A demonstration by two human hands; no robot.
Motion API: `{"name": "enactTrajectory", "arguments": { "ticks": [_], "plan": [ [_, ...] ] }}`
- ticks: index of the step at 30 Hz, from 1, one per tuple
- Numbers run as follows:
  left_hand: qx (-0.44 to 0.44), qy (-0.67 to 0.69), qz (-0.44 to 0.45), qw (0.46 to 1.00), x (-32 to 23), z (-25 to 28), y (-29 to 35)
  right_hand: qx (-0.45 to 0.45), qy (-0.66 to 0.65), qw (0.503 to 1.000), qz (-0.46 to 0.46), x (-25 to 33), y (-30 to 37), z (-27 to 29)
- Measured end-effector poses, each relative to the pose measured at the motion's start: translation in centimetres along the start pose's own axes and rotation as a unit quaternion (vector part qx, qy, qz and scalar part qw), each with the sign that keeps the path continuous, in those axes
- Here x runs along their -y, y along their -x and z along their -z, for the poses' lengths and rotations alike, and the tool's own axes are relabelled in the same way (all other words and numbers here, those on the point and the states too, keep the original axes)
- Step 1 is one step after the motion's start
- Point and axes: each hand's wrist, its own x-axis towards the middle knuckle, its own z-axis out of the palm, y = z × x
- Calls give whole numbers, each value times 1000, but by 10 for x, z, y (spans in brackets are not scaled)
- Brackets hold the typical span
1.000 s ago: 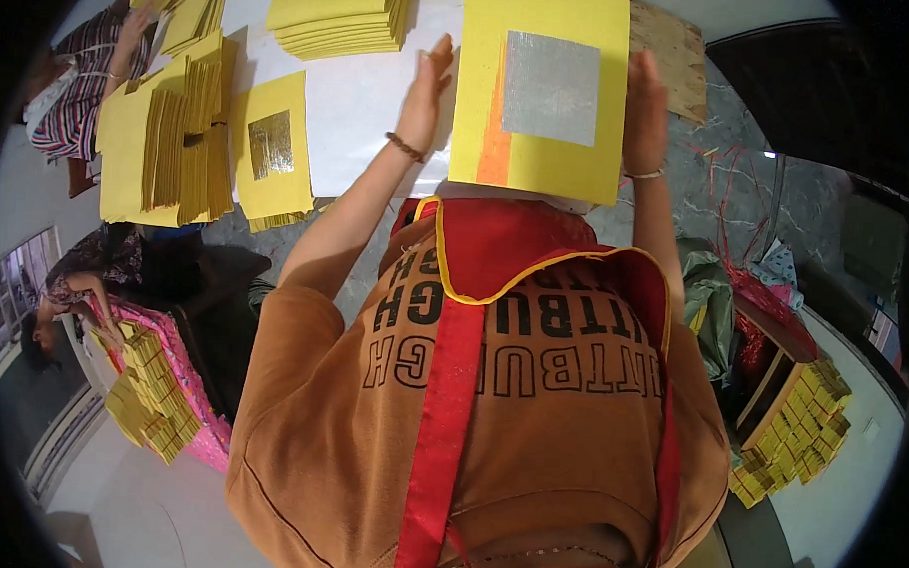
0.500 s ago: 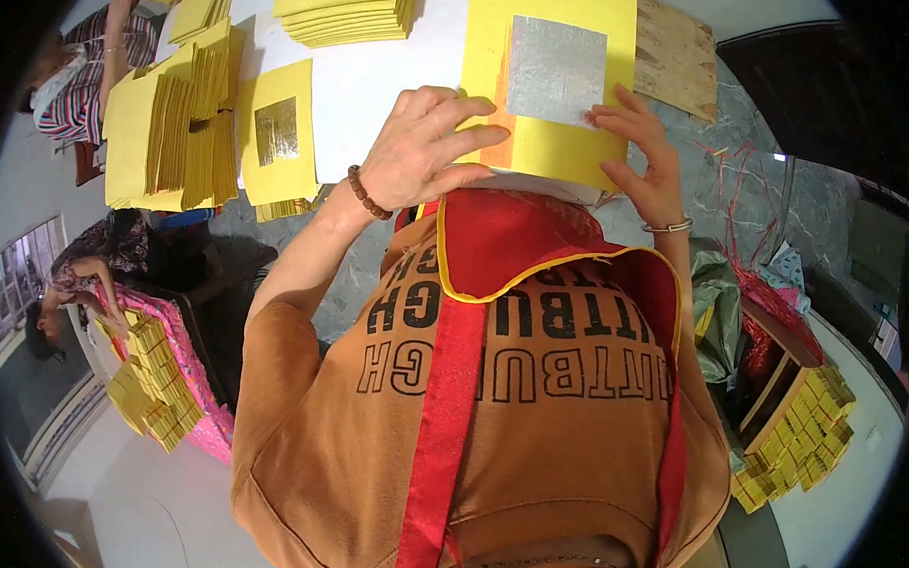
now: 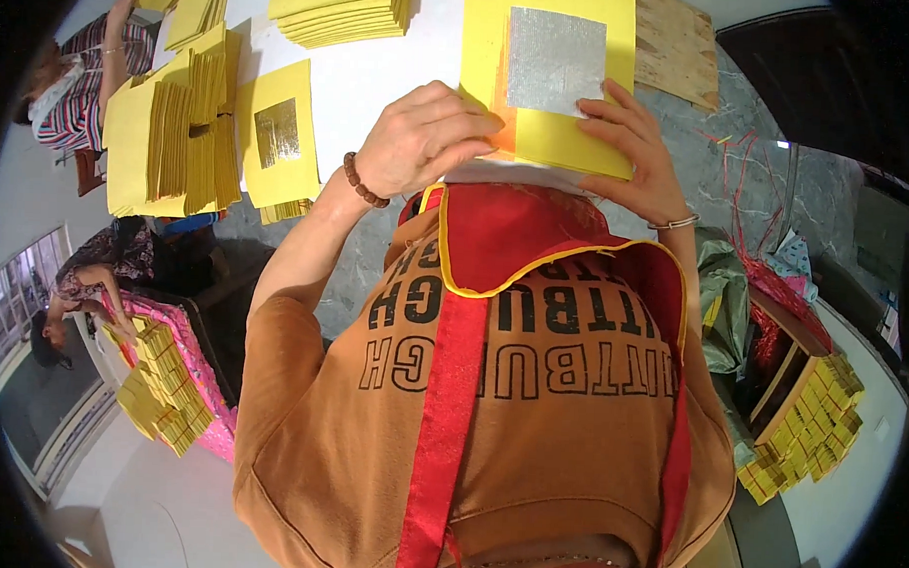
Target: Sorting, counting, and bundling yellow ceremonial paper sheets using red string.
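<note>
In front of me on the white tabletop [image 3: 357, 75] lies a pile of yellow paper sheets [image 3: 565, 138]. A square of silver foil [image 3: 555, 59] is on the top sheet, with a narrow orange strip [image 3: 502, 95] along its left side. My left hand [image 3: 427, 133] is closed at the sheets' near left edge, thumb and fingertips together over the orange strip. My right hand [image 3: 634, 155] grips the near right corner, fingers on top by the foil and thumb low at the near edge. What lies under the left fingertips is hidden.
Left of me lies a yellow sheet with a foil square [image 3: 277, 135], beside fanned yellow stacks [image 3: 164, 139]. Another yellow stack [image 3: 342, 10] is farther back. A plywood board [image 3: 676, 51] sits at right. Two other people work at left. Yellow bundles [image 3: 810, 422] are piled at lower right.
My left fingers have drawn together at the sheets' left edge. My right hand has shifted slightly nearer, its thumb dropping from the top sheet to the near edge.
</note>
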Motion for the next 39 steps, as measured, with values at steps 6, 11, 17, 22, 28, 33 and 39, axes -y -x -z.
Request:
{"name": "enactTrajectory", "arguments": {
  "ticks": [6, 11, 17, 22, 28, 33, 39],
  "plan": [
    [35, 39, 31, 998, 4, 6, -7, 2, -79, 997, -23, -2, 0, 0],
    [16, 97, 90, 991, 6, 4, -8, -76, -181, 977, -80, -11, -1, -10],
    [3, 142, 107, 984, 14, 4, -8, -106, -214, 967, -84, -17, -4, -11],
    [-1, -131, 11, 991, 27, -1, -11, -112, -226, 964, -81, -24, -2, -15],
    [-47, -198, -49, 978, 27, 2, -16, -181, 93, 979, -10, -18, -17, -8],
    [-43, -169, -98, 980, -5, 15, -14, -107, 145, 983, 33, -9, -4, 3],
    [-71, 37, 79, 994, -6, 0, -6, -78, 62, 995, -19, 12, -3, -1]
  ]
}}
